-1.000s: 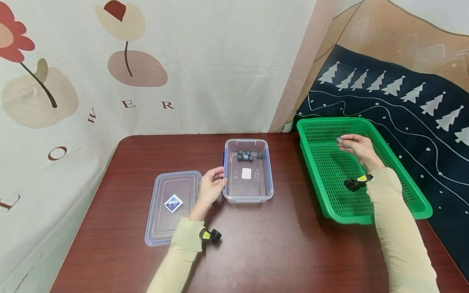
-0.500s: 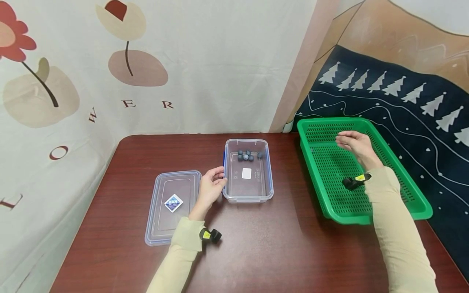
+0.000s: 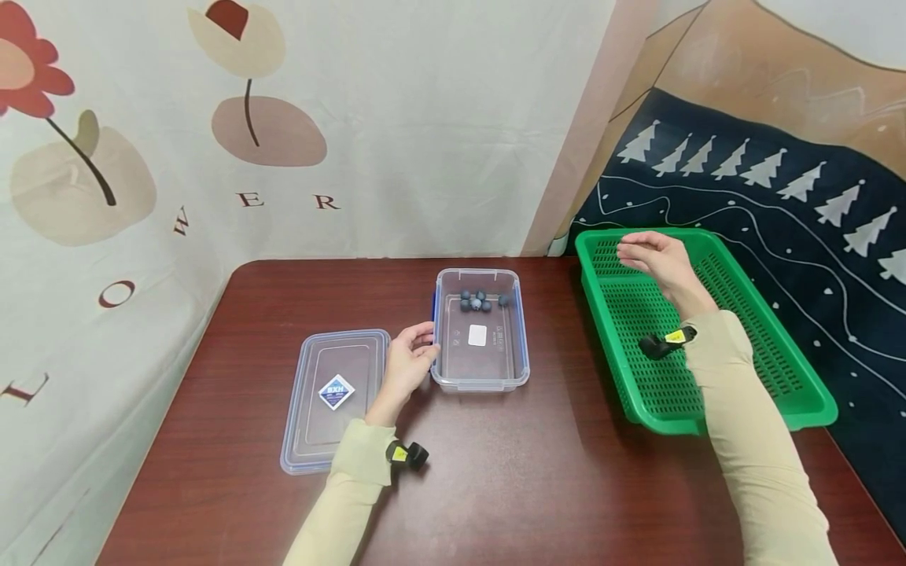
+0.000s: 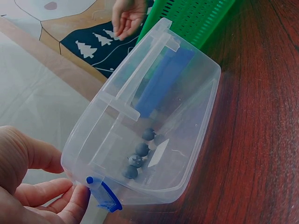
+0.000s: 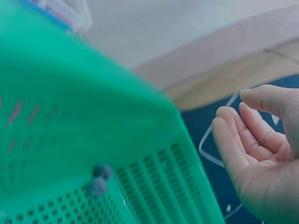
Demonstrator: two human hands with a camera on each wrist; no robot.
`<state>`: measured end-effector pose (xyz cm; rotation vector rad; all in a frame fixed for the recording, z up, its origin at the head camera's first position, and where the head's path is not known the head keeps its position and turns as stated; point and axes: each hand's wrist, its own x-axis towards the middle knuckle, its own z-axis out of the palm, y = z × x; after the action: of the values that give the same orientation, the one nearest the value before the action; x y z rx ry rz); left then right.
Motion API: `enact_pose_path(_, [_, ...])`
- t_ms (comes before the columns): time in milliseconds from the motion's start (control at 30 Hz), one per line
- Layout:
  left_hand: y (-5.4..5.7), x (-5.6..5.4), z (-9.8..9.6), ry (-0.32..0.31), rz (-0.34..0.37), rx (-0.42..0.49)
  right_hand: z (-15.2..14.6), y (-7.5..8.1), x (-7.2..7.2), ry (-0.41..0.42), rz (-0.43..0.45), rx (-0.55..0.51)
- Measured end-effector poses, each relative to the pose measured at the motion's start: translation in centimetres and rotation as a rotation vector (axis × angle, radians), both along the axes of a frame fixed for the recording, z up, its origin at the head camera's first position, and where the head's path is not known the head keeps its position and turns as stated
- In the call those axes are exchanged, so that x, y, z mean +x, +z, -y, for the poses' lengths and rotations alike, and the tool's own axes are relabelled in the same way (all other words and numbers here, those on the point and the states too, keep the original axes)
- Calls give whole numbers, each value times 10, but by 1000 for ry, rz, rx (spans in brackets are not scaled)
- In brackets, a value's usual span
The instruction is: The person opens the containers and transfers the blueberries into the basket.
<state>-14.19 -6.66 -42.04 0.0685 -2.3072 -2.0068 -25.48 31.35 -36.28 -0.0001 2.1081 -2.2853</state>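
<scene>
My left hand [image 3: 409, 358] grips the near left side of a clear plastic box [image 3: 453, 369], thumb and fingertips at its wall beside a blue latch [image 4: 105, 193]. Several blueberries [image 3: 476, 305] lie on the box's bottom toward its far end. Over the far left part of a green perforated basket [image 3: 771, 322] hovers my right hand [image 3: 661, 263]. Its thumb and fingers stand apart in the right wrist view, with nothing between them. Two blueberries [image 5: 99, 185] rest together in a corner of the basket, hidden in the head view.
Left of the box lies its clear lid [image 3: 336, 432] with a blue and white label, flat on the brown table [image 3: 538, 487]. A printed curtain [image 3: 425, 157] hangs along the table's far edge. Dark cloth with white trees [image 3: 764, 169] is behind the basket.
One second ago my right fingers pinched a blueberry; it has left them. The right hand has since moved left and farther back over the basket. My left hand and the box stay put.
</scene>
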Motion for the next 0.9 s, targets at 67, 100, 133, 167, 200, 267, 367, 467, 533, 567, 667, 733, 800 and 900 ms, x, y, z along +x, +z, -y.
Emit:
enact_pose_path(67, [-5, -2, 1, 1, -2, -2, 8, 2, -2, 17, -16, -13])
enact_pose_path(100, [-9, -5, 1, 2, -1, 2, 12, 3, -2, 22, -21, -11])
enact_pose_path(133, [-14, -7, 2, 3, -3, 4, 16, 4, -3, 29, -27, -12])
enact_pose_path(167, [-19, -9, 3, 3, -4, 6, 20, 5, -4, 33, -30, -18])
enact_pose_path(200, [-23, -10, 3, 4, -6, 6, 24, 6, -5, 39, -32, -22])
enact_pose_path(267, [-33, -15, 5, 5, -3, 14, 33, 8, -6, 48, -35, -16])
enact_pose_path(367, [-36, -15, 5, 9, -6, 9, 48, 9, -9, 65, -43, -16])
enact_pose_path(467, [-38, -16, 5, 12, -5, 8, 61, 9, -11, 97, -45, -9])
enact_pose_path(533, [-38, -16, 4, 11, -3, 10, 70, 9, -12, 126, -45, -5])
enact_pose_path(567, [-37, -16, 4, 10, -2, 13, 74, 8, -13, 138, -44, 0])
enact_pose_path(667, [-34, -15, 4, 6, 3, 21, 87, 5, -14, 167, -37, 23])
enact_pose_path(733, [-26, -11, 3, 3, 1, 14, 96, 3, -14, 183, -30, 62])
enact_pose_path(800, [-16, -7, 2, 0, -1, 10, 105, 0, -14, 194, -24, 115])
enact_pose_path(900, [-4, -1, -1, -2, -6, 1, 118, -4, -13, 209, -22, 214])
